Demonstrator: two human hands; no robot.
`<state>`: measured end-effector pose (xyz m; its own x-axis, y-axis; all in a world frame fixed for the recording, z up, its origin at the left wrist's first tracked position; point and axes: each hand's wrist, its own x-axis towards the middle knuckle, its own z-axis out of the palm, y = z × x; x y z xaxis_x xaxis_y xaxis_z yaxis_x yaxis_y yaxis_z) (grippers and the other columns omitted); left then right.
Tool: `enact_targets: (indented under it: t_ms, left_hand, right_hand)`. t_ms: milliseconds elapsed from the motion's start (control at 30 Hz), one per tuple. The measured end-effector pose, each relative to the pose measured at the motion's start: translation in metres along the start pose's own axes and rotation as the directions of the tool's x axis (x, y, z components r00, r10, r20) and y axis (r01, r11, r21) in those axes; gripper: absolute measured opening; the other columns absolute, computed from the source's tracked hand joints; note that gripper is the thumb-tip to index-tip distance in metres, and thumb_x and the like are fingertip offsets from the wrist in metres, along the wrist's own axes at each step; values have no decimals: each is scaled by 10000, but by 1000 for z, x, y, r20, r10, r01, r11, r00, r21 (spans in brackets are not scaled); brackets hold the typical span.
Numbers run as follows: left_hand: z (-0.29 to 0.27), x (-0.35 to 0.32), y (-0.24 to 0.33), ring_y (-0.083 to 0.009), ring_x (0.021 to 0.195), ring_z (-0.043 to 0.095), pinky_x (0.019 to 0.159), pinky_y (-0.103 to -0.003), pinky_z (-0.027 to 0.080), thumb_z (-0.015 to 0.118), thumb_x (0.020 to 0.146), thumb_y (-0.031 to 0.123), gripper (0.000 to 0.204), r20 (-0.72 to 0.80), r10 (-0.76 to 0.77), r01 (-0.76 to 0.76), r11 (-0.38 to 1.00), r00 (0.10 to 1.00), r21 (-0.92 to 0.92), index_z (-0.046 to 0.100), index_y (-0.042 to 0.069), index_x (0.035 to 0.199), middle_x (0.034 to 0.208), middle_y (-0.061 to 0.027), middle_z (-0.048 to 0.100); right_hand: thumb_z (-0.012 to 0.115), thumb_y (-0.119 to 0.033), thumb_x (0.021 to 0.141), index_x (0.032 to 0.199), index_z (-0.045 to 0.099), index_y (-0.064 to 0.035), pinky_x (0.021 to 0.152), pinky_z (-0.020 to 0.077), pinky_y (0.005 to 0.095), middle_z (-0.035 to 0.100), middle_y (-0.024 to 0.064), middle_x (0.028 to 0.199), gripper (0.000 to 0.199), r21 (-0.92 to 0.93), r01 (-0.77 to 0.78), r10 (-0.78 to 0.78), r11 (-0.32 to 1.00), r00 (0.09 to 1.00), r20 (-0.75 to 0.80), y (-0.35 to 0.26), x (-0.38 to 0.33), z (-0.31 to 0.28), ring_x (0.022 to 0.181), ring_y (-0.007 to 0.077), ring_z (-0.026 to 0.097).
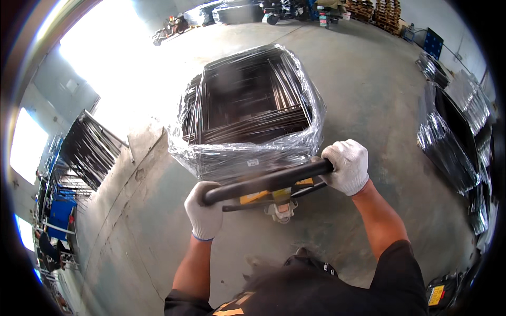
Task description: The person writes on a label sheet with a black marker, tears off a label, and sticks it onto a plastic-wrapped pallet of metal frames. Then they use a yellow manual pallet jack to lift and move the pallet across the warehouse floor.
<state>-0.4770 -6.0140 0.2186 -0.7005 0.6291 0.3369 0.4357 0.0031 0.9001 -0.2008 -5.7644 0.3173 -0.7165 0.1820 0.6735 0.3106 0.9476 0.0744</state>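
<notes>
Left hand [204, 209], white knit glove, forearm bare, rising from the lower centre of the frame; grip clenched around the left end of the black handle bar [269, 181]. Right hand [346, 166], same glove, forearm rising from the lower right, held higher in the frame than the left; grip clenched around the right end of the bar. The bar runs tilted between the two grips, lower at the left, higher at the right, with a thinner black lever loop just under it. Below the bar's middle sit a yellow part and the pale head of the pallet truck [281, 209], partly blurred. The wrapped load [247, 113] lies just beyond the bar, at frame centre, its near edge close to both gloves: a squarish stack of dark metal frames, open in the middle, bound in clear crinkled stretch film, standing on the grey concrete floor [358, 89]. Far left of frame: racks of dark metal bars [87, 152] beside a bright doorway. Right edge: further film-wrapped stacks [448, 142]. Top right: wooden pallets [387, 13].
</notes>
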Motion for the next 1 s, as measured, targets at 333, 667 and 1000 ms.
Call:
enact_targets:
  t_ms: [333, 667, 1000]
  left_hand:
    - [51, -45, 27, -235, 658, 626, 612, -364, 507, 806, 769, 22, 273, -10, 281, -276, 946, 960, 171, 708, 17, 1024, 785, -72, 702]
    - [74, -45, 52, -260, 658, 685, 607, -368, 510, 903, 663, 59, 412, 32, 195, -197, 957, 980, 213, 706, 27, 1024, 795, -85, 714]
    - [141, -61, 95, -181, 633, 637, 552, -321, 490, 763, 909, -15, 189, -352, 317, -129, 875, 881, 467, 689, 29, 1077, 817, -80, 681]
  right_hand:
    - [922, -79, 751, 793, 595, -134, 541, 440, 377, 531, 5, 669, 335, 183, 122, -128, 976, 991, 23, 89, 15, 36, 529, 233, 535]
    - [983, -193, 732, 885, 639, -143, 577, 499, 399, 538, 1, 689, 380, 268, 232, -224, 935, 973, -59, 145, 47, 77, 547, 237, 547]
    - [963, -165, 729, 866, 663, -130, 564, 477, 373, 539, 1, 682, 332, 422, 368, -348, 828, 929, -127, 176, 80, 94, 551, 222, 571]
